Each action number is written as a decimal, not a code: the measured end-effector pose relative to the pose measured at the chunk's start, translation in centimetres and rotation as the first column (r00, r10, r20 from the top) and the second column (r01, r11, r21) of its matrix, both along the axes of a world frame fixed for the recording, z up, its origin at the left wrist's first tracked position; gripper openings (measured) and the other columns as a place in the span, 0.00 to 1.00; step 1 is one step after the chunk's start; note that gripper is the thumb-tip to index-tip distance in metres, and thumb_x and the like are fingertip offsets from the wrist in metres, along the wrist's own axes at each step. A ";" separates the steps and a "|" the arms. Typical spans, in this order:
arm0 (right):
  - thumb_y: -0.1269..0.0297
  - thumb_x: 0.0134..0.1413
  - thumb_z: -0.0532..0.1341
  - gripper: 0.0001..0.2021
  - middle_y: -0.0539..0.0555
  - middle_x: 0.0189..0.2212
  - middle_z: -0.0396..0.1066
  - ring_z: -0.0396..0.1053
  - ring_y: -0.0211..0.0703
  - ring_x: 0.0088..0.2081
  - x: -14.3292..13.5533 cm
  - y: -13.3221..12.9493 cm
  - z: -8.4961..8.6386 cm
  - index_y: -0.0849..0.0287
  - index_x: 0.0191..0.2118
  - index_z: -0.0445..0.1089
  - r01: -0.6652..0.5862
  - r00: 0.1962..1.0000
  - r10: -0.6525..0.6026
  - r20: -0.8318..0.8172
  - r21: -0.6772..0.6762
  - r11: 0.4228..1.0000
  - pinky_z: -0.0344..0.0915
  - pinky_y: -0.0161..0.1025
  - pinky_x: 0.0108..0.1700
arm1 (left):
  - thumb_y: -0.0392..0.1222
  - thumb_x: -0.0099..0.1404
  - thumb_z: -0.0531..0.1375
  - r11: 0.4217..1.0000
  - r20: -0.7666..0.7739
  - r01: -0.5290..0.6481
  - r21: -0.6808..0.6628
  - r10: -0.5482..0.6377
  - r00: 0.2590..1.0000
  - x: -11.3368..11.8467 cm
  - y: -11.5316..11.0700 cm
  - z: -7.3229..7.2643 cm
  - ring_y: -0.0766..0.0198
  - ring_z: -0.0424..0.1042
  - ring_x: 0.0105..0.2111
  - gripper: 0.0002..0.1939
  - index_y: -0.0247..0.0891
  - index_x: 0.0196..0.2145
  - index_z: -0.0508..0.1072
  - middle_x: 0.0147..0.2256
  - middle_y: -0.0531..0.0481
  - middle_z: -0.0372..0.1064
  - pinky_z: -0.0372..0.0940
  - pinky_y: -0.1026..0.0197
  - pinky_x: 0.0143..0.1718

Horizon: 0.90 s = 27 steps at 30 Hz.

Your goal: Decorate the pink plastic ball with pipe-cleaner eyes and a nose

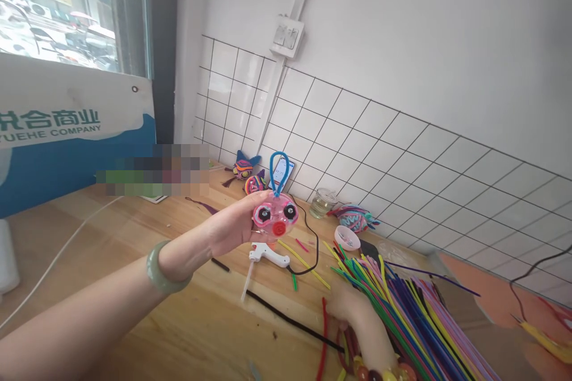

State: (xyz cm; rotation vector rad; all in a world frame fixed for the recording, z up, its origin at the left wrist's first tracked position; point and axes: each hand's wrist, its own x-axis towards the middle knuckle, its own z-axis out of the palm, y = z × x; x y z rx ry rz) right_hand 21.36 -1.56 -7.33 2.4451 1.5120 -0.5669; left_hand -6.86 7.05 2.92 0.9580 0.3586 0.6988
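Note:
My left hand [235, 223] is raised over the table, closed on a pink, see-through round ornament [276, 217]. The ornament has black eyes ringed with pink, a red round nose and a blue pipe-cleaner loop [271, 168] on top. Low on the right, my right hand [348, 305] hangs over the table beside a thick bundle of colourful pipe cleaners [402, 309]. Motion smears its fingers, so I cannot make out what they do. A white glue gun [274, 256] lies below the ornament. A red pipe cleaner [323, 333] and a black one [290, 320] lie near my right hand.
Against the gridded wall stand a phone [286, 172], a blue-eared yarn figure [243, 166], a glass jar [322, 203] and a striped yarn piece [355, 217]. A pink bowl [347, 238] sits before them. The glue gun's black cord [316, 250] curls across the table; yellow-handled pliers [547, 339] lie far right.

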 end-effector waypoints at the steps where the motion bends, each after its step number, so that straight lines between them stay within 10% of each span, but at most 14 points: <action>1: 0.61 0.59 0.59 0.15 0.57 0.45 0.68 0.70 0.43 0.42 0.1 0.1 0.0 0.62 0.49 0.65 0.016 1.000 -0.016 -0.007 -0.063 0.998 0.69 0.44 0.42 | 0.54 0.64 0.54 1.000 -0.001 0.001 0.004 -0.001 1.000 0.0 0.0 0.0 0.52 0.72 0.46 0.24 0.38 0.51 0.68 0.50 0.39 0.69 0.68 0.53 0.45; 10: 0.59 0.60 0.57 0.13 0.54 0.42 0.70 0.70 0.41 0.40 0.5 -0.4 3.3 0.63 0.45 0.68 0.042 0.994 -0.061 -0.091 -0.197 0.979 0.69 0.44 0.42 | 0.53 0.64 0.54 0.999 -0.016 -0.044 -0.005 0.044 0.999 0.0 0.0 0.2 0.51 0.72 0.46 0.23 0.38 0.52 0.67 0.50 0.39 0.69 0.67 0.50 0.47; 17: 0.60 0.59 0.58 0.14 0.56 0.46 0.68 0.69 0.43 0.42 -1.6 -0.3 2.3 0.61 0.48 0.66 0.069 0.983 -0.098 -0.155 -0.187 0.980 0.69 0.45 0.43 | 0.54 0.64 0.54 0.999 -0.011 -0.001 0.036 0.001 1.000 0.1 -0.2 0.0 0.52 0.72 0.46 0.23 0.38 0.52 0.67 0.50 0.39 0.69 0.68 0.54 0.44; 27: 0.65 0.60 0.52 0.09 0.51 0.26 0.72 0.73 0.37 0.28 0.3 -0.5 4.9 0.61 0.31 0.65 0.233 0.901 -0.116 -0.418 0.241 0.942 0.69 0.34 0.30 | 0.46 0.62 0.60 0.996 -0.026 0.004 0.086 -0.002 1.000 0.1 -0.7 0.1 0.57 0.73 0.42 0.19 0.41 0.50 0.66 0.48 0.44 0.68 0.69 0.54 0.42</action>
